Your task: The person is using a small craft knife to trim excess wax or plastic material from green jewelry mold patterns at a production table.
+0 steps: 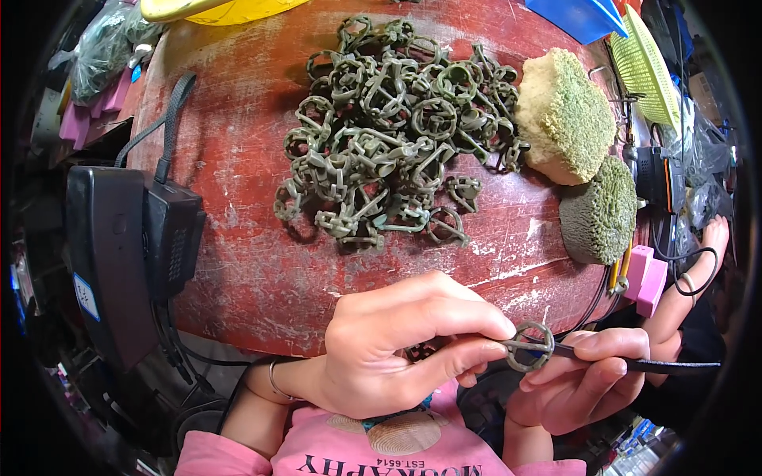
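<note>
My left hand [413, 341] pinches a small grey-green ring-shaped piece [529, 346] with bars across it, gripped between thumb and fingertips in front of the table's near edge. Closed around a long, thin black strip-like tool [675, 366], my right hand [591, 377] is just to the right. The tool's left end reaches the ring; whether it passes through cannot be made out. Beyond my hands, a heap of similar grey-green ring-shaped pieces [401, 119] lies tangled on the worn red table [246, 270].
Two rough, green-dusted blocks [565, 115] sit right of the heap. Black corded devices [171, 238] stand left. A yellow basin [230, 11], blue container [583, 17] and green basket [647, 67] line the far side. Pink blocks [651, 282] and another person's arm [683, 289] are at right.
</note>
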`<state>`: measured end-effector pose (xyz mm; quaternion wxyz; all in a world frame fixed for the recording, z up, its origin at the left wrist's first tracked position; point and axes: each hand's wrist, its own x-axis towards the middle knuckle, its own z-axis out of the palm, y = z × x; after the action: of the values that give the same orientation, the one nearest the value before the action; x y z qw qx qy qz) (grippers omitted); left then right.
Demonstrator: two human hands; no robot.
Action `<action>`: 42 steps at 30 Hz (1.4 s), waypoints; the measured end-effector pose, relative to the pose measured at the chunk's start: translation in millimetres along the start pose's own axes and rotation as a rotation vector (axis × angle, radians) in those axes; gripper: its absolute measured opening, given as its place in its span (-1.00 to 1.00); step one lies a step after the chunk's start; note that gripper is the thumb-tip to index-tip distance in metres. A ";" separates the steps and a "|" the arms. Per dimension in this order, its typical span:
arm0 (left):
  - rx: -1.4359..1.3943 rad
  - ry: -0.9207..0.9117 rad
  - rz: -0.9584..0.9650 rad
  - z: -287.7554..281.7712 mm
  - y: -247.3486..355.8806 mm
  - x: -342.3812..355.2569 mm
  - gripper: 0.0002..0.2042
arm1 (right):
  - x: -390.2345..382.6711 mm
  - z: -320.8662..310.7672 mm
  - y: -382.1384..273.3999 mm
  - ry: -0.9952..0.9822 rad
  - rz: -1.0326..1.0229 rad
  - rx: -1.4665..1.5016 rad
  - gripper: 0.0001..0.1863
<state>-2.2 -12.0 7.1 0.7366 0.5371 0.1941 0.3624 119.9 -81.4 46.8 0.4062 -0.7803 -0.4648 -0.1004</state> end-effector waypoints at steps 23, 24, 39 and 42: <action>-0.058 -0.022 -0.084 2.0 2.5 2.1 -0.91 | -21.4 -20.6 35.8 -0.112 -0.015 0.292 -0.56; -0.060 -0.021 -0.085 1.3 2.0 2.0 -0.91 | -19.2 -19.6 28.0 -0.158 0.051 0.418 -0.56; -0.039 -0.034 -0.063 1.2 -0.4 1.8 -0.91 | -0.1 -6.3 13.5 -0.152 -0.099 0.177 -0.61; -0.036 -0.035 -0.070 0.1 -0.5 1.5 -0.91 | -13.0 -7.6 27.7 -0.170 -0.074 0.481 -0.63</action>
<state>-1.0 -11.0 6.9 0.7615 0.5229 0.1936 0.3304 136.9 -101.9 29.9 0.5358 -0.6494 -0.5358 0.0643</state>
